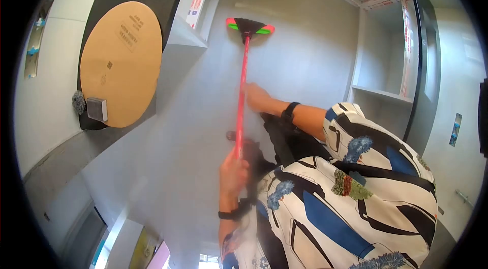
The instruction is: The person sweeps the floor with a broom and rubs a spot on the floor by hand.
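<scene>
A pink-handled broom (243, 70) stretches up the middle of the view, its black, pink and green head resting against the pale grey panel (300, 50) of a cabinet. My left hand (234, 175) is wrapped round the lower end of the handle, slightly blurred. Higher up, my right hand (257, 98) is closed round the middle of the handle. Both wrists wear black bands.
At the left, a brown cardboard oval (122, 65) lies on a dark surface, with a small grey block (97, 109) and a fuzzy grey ball (78, 102) by its edge. Open shelves (384, 93) with red-printed film stand at the right. A white corner shelf (185, 35) juts in at upper left.
</scene>
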